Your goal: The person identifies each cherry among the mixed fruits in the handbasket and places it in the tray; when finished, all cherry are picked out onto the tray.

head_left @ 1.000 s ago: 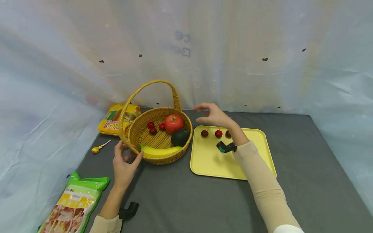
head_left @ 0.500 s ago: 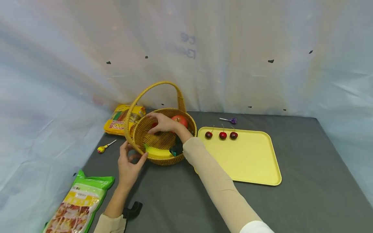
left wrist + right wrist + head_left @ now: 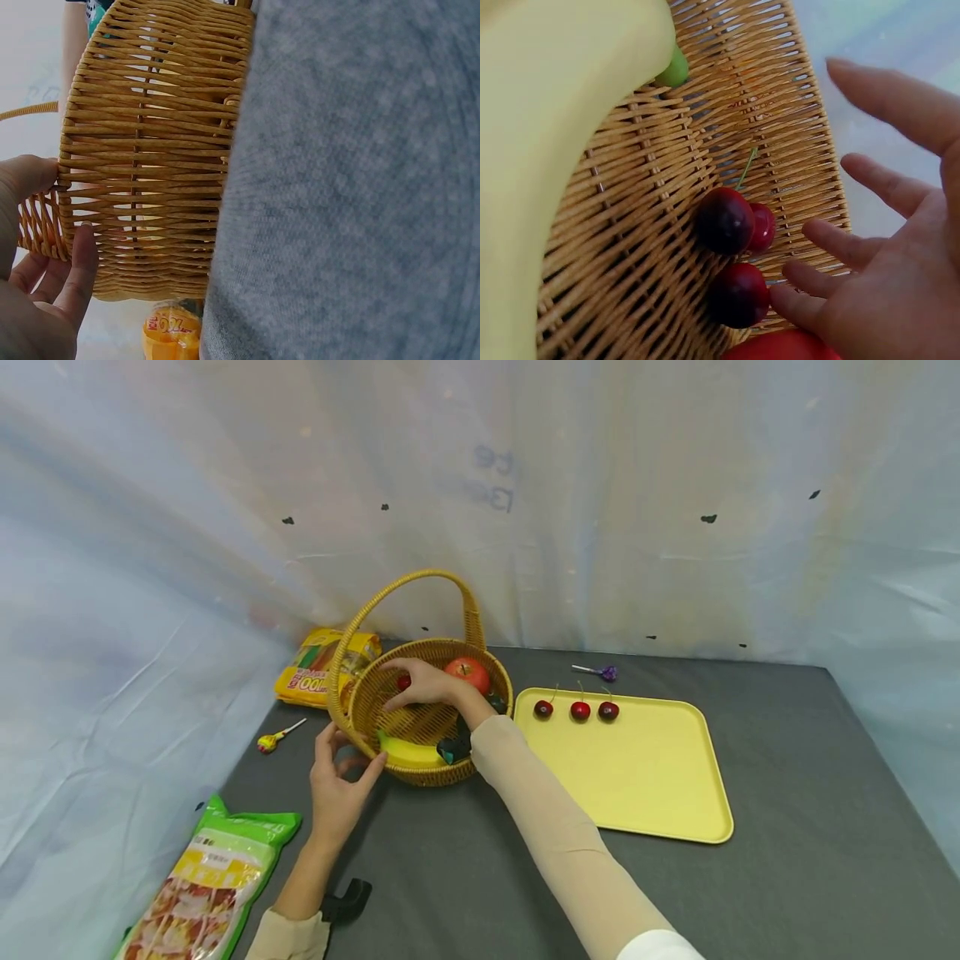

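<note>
My left hand (image 3: 337, 785) grips the near-left rim of a woven basket (image 3: 431, 777) with a tall handle, thumb on one side and fingers on the other. My right hand (image 3: 423, 683) reaches over the basket's inside with spread fingers and holds nothing. In the right wrist view, several dark red cherries (image 3: 726, 221) lie by the basket wall, one with a green stem, right at the little fingertip. A banana (image 3: 408, 753) lies along the basket's near side. A red apple (image 3: 468, 674) and a dark avocado (image 3: 497, 702), partly hidden by the right arm, sit at its right.
Right of the basket lies a yellow tray (image 3: 645, 777) with three stemmed cherries (image 3: 580, 711). A purple lollipop (image 3: 609, 673) is behind it. At the left are a yellow packet (image 3: 307, 685), a yellow lollipop (image 3: 267, 742) and a green-topped food bag (image 3: 202, 893).
My right hand has swung left from behind the tray to inside the basket, with little movement over the last half second. The left hand stays at the rim. The head view has shifted slightly.
</note>
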Demonstrator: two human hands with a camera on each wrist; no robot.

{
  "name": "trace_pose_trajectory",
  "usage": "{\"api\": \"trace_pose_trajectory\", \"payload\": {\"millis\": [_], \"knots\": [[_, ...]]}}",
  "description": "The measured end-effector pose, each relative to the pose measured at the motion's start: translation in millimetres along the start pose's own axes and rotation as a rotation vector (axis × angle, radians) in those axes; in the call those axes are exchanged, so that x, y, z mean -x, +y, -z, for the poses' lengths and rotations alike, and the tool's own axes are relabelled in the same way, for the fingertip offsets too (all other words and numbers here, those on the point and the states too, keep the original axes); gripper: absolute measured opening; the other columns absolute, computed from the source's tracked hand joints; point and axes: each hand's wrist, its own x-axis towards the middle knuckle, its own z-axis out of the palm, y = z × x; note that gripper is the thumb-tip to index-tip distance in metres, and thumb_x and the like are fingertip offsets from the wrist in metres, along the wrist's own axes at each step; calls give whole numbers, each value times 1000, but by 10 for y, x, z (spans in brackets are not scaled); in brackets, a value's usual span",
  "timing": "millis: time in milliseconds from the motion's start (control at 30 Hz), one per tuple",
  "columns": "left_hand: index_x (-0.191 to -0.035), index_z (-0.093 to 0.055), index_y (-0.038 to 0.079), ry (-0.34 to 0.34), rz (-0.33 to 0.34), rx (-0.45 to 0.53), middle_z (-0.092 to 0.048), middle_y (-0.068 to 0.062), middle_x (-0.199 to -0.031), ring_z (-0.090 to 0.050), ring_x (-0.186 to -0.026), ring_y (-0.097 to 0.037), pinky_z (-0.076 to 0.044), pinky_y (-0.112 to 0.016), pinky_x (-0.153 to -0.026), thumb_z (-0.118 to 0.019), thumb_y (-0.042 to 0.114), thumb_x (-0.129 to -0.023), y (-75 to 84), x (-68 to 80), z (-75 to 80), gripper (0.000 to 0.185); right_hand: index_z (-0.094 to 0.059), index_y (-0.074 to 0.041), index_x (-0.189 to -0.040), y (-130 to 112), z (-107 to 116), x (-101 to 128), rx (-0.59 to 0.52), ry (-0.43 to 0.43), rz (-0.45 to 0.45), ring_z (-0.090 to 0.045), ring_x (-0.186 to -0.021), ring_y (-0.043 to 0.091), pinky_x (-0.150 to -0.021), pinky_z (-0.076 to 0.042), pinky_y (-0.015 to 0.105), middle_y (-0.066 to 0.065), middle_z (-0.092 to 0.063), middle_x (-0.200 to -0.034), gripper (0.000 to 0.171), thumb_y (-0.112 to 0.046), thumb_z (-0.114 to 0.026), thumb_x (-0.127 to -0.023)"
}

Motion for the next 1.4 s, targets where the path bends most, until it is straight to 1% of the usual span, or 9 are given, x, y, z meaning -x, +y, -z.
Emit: {"api": "trace_pose_trajectory", "payload": {"millis": [133, 367, 533, 767, 900, 1000, 1133, 1300, 1400], "knots": [[-142, -39, -9, -6, 2, -5, -53, -17, -113, -54, -101, -37, -57, -25, -71, -76, -15, -78, 2, 8, 7, 74, -38, -10, -153, 46, 3, 3, -24, 8, -2, -30, -145, 30, -114, -36, 45, 10, -30, -160, 76, -23, -76, -89], [-142, -38, -9, -8, -16, 11, -51, -29, -115, -54, -101, -38, -56, -20, -72, -76, -16, -77, -24, -1, 8, 75, -39, -6, -152, 67, 28, 14, -79, 9, 11, -31, -144, 34, -114, -36, 45, 15, -34, -157, 72, -16, -75, -90], [-141, -39, -10, -3, -20, 11, -52, -25, -113, -54, -101, -38, -55, -18, -72, -76, -16, -77, -24, -7, 9, 75, -40, -5, -150, 63, 30, 24, -84, -9, 0, -36, -139, 36, -110, -40, 45, 20, -37, -153, 67, -10, -71, -92], [-142, -38, -9, -10, -4, 0, -52, -24, -115, -55, -101, -35, -55, -17, -72, -76, -15, -78, -17, -7, 5, 74, -53, 3, -134, 104, 13, 41, -66, -150, -54, -52, -117, 29, -90, -52, 35, 21, -52, -134, 47, 5, -67, -90], [-141, -39, -10, -3, -7, -21, -52, -27, -115, -55, -101, -32, -55, -18, -72, -76, -19, -76, -4, -11, -6, 75, -57, 3, -131, 108, 3, 71, -52, -225, -75, -54, -114, 27, -90, -53, 34, 18, -57, -128, 44, 8, -69, -88], [-139, -39, -12, 0, -15, -33, -51, -30, -114, -55, -100, -31, -56, -21, -71, -75, -23, -74, 67, -19, -13, 75, -60, 2, -128, 117, -8, 81, -42, -278, -85, -54, -113, 25, -91, -52, 32, 14, -58, -126, 42, 6, -71, -88], [-137, -38, -14, -4, 2, -24, -50, -34, -114, -55, -101, -23, -57, -23, -72, -74, -22, -75, 240, -40, -13, 72, -64, 4, -122, 128, -21, 83, -69, -375, -88, -56, -96, 21, -85, -55, 35, 15, -61, -114, 34, 6, -70, -88], [-136, -39, -13, -4, 16, -49, -52, -24, -113, -54, -103, -9, -56, -21, -73, -74, -22, -75, 355, -52, -13, 71, -67, 6, -115, 129, -26, 87, -84, -402, -76, -56, -80, 18, -78, -56, 36, 13, -63, -100, 27, 8, -68, -88], [-137, -40, -13, 0, 0, -60, -53, -9, -114, -55, -103, -12, -57, -23, -73, -74, -22, -75, 357, -53, -14, 72, -68, 6, -114, 128, -17, 80, -94, -378, -66, -56, -77, 18, -77, -56, 38, 11, -64, -98, 25, 9, -68, -89]]}}
